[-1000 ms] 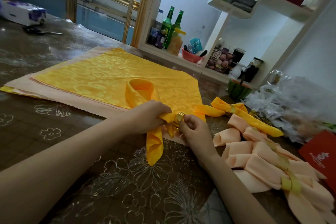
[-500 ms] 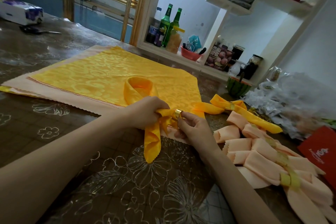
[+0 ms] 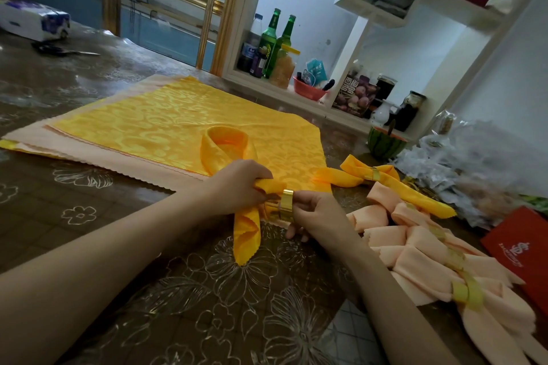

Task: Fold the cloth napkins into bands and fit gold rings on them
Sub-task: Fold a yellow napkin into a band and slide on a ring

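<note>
A yellow napkin (image 3: 246, 228), folded into a band and looped, lies at the table's middle. My left hand (image 3: 237, 184) pinches the band where its two ends cross. My right hand (image 3: 314, 216) holds a gold ring (image 3: 286, 205) around the band's end, right beside my left fingers. A flat stack of yellow and peach napkins (image 3: 166, 124) lies behind. To the right rest one finished yellow napkin with a ring (image 3: 382, 178) and several ringed peach napkins (image 3: 430, 264).
A red box (image 3: 522, 249) sits at the right edge beside crumpled plastic bags (image 3: 462, 163). Scissors (image 3: 59, 50) and a tissue pack (image 3: 32, 21) lie far left. A shelf with green bottles (image 3: 274, 41) stands behind the floral-patterned table (image 3: 207, 290).
The ring has slid further onto the band's end, toward my left hand. Both hands stay in nearly the same place on the napkin.
</note>
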Motion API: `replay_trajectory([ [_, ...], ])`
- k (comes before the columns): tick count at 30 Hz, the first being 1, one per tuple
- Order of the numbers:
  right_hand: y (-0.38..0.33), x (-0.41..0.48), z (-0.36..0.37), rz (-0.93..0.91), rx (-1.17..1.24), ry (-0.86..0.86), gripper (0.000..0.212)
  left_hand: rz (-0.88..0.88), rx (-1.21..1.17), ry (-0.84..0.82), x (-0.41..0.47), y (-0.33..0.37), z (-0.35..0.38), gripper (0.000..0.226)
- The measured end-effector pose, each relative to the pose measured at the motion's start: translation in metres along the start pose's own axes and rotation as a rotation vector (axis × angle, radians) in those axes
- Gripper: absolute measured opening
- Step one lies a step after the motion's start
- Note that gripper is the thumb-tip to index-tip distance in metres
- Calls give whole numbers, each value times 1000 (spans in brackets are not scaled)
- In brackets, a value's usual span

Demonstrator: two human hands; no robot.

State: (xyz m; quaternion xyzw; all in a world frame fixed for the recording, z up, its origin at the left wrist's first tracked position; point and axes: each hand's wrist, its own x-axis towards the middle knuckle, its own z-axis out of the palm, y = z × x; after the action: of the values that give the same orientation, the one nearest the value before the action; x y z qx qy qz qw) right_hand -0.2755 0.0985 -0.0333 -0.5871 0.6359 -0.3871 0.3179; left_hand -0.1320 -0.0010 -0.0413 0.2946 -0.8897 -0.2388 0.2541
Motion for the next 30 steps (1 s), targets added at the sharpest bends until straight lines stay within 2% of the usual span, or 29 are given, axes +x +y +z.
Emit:
replay_trajectory([
  [3, 1, 0, 1, -40, -35, 41, 16, -29, -69, -11, 1, 0, 0, 9],
  [7, 2, 4, -1, -82, -37, 126, 14, -126, -340, -219, -1, 6, -18, 52],
  [9, 5, 5, 2, -84, -53, 133, 10, -65, -222, -289, -3, 10, -18, 57],
  [14, 9, 8, 1, -141, -105, 177, 12, 41, -54, -133, -2, 11, -5, 57],
  [19, 5, 4, -11, -192, -234, 232, 22, 2, 28, -120, -1, 7, -6, 58],
  [21, 4, 3, -13, -173, -227, 230, 20, 14, 31, -120, -2, 8, -6, 59],
  [25, 0, 3, -11, -70, 62, 223, 18, 17, -100, -46, -1, 7, -7, 59],
  [27, 1, 3, -9, -65, 51, 198, 24, 4, -156, -33, -1, 6, -5, 59],
  [30, 5, 6, -7, -84, -57, 212, 23, -1, -264, -33, 1, 3, -3, 56],
])
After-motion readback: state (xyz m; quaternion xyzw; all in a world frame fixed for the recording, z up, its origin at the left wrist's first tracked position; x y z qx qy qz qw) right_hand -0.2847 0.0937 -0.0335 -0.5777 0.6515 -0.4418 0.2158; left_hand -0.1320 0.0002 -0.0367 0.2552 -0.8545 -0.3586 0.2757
